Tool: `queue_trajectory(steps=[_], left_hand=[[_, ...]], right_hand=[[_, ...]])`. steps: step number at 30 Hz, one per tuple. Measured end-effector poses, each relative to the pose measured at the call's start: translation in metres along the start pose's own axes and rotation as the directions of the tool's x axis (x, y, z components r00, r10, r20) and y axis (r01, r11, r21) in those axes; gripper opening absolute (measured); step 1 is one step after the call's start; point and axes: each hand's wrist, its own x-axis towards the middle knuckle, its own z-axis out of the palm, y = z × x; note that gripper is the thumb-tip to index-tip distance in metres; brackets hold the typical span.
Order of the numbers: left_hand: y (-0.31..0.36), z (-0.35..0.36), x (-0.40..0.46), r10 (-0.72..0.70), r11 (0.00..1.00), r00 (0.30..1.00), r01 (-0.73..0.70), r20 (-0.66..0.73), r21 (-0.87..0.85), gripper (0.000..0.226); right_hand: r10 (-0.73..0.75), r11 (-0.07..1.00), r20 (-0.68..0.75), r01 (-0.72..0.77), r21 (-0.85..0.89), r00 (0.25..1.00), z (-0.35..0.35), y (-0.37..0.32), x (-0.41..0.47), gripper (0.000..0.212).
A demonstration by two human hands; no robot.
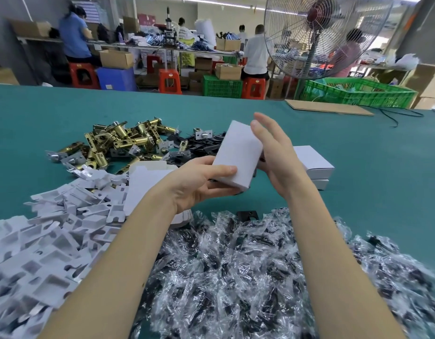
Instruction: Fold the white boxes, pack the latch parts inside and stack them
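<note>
- Both your hands are on one white box above the desk.
- Left hand fingers grip its near end.
- Right hand fingers lie straight against its side.

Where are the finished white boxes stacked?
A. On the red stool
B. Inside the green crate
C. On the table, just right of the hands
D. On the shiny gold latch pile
C: two closed white boxes lie stacked on the green table beside the right hand.
</note>
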Motion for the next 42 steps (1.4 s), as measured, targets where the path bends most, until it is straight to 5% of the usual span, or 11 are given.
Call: queue_trajectory(steps=[3, 7, 10, 19, 27, 34, 42], left_hand=[[-0.002, 0.002, 0.007, 0.063, 0.997, 0.981, -0.071, -0.182, -0.041, 0.040], [-0.005, -0.002, 0.012, 0.128, 0.990, 0.934, -0.142, -0.334, -0.020, 0.046], [-0.008, -0.004, 0.014, 0.145, 0.988, 0.919, -0.154, -0.366, 0.006, 0.040], [-0.014, -0.001, 0.019, 0.188, 0.981, 0.956, -0.170, -0.225, 0.098, 0.031], [-0.020, -0.003, 0.021, 0.247, 0.843, 0.954, -0.125, -0.170, 0.523, 0.019], [-0.028, 0.000, 0.022, 0.224, 0.749, 0.973, -0.142, -0.047, 0.648, 0.019], [-0.031, -0.002, 0.021, 0.208, 0.681, 0.978, -0.123, -0.029, 0.722, 0.017]], right_hand=[[0.109, 0.990, 0.105, -0.099, -0.098, 0.988, 0.000, 0.000, -0.002, 0.055], [0.102, 0.885, 0.319, 0.060, -0.462, 0.942, -0.002, -0.001, -0.007, 0.058], [0.139, 0.873, 0.357, 0.056, -0.484, 0.923, 0.011, -0.002, -0.011, 0.070], [0.091, 0.835, 0.156, 0.010, -0.551, 0.984, 0.016, 0.002, -0.011, 0.059], [-0.035, 0.852, -0.055, 0.001, -0.524, 0.998, -0.013, 0.010, -0.001, 0.059], [-0.261, 0.764, -0.360, -0.037, -0.644, 0.896, -0.067, 0.026, 0.005, 0.062], [-0.127, 0.824, -0.537, -0.213, -0.526, 0.834, -0.100, 0.054, 0.005, 0.047]])
